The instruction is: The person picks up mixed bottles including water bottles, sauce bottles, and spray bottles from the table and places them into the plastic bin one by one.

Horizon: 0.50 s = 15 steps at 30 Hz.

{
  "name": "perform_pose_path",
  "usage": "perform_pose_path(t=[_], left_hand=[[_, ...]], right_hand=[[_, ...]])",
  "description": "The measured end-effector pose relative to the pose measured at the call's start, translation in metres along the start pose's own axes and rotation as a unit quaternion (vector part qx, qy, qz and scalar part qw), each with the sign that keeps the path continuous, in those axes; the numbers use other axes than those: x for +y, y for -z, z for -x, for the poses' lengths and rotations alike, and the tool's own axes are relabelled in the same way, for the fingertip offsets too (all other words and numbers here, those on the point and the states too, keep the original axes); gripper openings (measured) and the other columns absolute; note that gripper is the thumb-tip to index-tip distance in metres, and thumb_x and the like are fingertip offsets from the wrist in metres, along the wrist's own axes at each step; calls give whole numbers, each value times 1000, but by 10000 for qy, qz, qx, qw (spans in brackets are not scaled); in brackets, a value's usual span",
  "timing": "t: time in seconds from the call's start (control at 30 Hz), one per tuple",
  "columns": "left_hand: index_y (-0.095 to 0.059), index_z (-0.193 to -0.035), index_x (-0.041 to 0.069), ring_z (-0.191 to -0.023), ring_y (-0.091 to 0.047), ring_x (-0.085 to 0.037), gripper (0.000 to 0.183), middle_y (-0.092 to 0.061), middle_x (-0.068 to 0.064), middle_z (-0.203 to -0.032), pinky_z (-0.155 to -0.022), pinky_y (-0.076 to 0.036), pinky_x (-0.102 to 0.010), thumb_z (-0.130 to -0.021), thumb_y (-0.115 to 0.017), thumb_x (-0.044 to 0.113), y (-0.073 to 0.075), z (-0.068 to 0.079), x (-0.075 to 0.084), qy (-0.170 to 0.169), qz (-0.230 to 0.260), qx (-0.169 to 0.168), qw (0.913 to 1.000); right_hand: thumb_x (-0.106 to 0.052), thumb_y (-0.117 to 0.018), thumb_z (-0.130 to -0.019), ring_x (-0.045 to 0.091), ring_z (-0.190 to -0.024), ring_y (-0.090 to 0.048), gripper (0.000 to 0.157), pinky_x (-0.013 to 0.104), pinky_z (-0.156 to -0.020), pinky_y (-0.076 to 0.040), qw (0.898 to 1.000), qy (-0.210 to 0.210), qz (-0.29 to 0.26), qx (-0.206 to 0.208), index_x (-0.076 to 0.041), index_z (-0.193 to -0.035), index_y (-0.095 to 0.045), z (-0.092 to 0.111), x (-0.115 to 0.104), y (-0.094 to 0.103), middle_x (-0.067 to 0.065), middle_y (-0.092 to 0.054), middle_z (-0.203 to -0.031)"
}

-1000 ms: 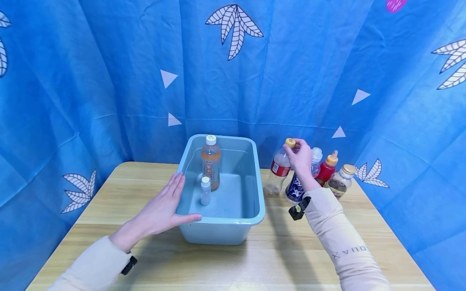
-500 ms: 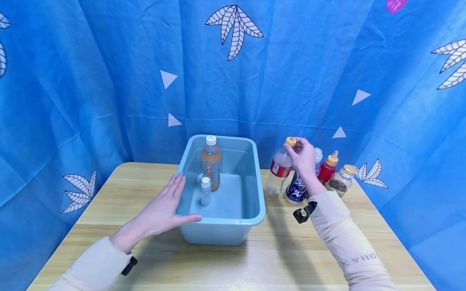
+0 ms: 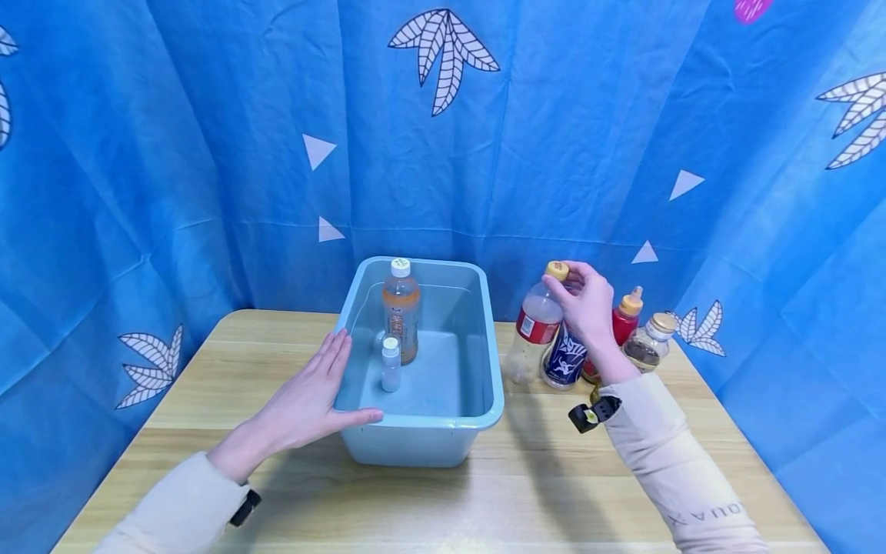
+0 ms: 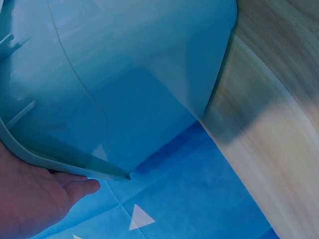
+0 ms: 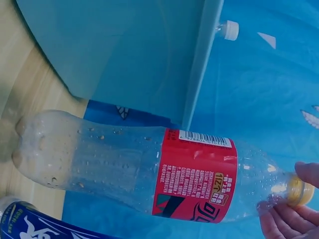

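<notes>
My right hand (image 3: 588,304) pinches a clear plastic soda bottle (image 3: 536,327) at its yellow cap (image 3: 557,269) and neck. The bottle has a red label and droplets inside, and it leans to the right at the top. In the right wrist view, thumb and fingers close around the cap end of this soda bottle (image 5: 194,177). My left hand (image 3: 298,404) rests on the near left corner of a light blue plastic tub (image 3: 408,446), fingers straight along the rim. Inside the tub stand an orange drink bottle (image 3: 401,308) and a small clear bottle (image 3: 391,368), both white-capped.
Right beside the soda bottle stands a blue-labelled bottle (image 3: 565,362), its top hidden by my hand. Further right are a red squeeze bottle (image 3: 624,325) and a glass jar (image 3: 647,346) with dark contents. A blue curtain (image 3: 443,177) hangs behind the wooden table (image 3: 484,500).
My right hand and the soda bottle's top have shifted slightly rightward, the bottle tilting more. My hand now covers the top of the blue-labelled bottle. The left hand has stayed in place.
</notes>
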<state>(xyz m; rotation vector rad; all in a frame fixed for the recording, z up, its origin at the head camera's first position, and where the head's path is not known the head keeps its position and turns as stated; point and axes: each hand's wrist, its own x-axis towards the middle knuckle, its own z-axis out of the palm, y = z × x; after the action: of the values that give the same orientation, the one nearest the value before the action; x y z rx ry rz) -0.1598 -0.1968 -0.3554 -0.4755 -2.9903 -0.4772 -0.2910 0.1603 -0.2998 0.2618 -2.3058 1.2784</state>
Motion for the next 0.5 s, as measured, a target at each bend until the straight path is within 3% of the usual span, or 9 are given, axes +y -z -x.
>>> perform_pose_path(t=[0.5], left_hand=[[-12,-139,-4,-133,-4,-32,114,-5,-18,-146,-102,-19,-48,-67,-42,78,-1,0,0,-8,-4,22,10000]], right_hand=[[-26,-63,-82,23,-90,-59,41,26,-78,-49,9996,198,70,-178,1,-112,-56,3,-33,23,15,-61,-101]])
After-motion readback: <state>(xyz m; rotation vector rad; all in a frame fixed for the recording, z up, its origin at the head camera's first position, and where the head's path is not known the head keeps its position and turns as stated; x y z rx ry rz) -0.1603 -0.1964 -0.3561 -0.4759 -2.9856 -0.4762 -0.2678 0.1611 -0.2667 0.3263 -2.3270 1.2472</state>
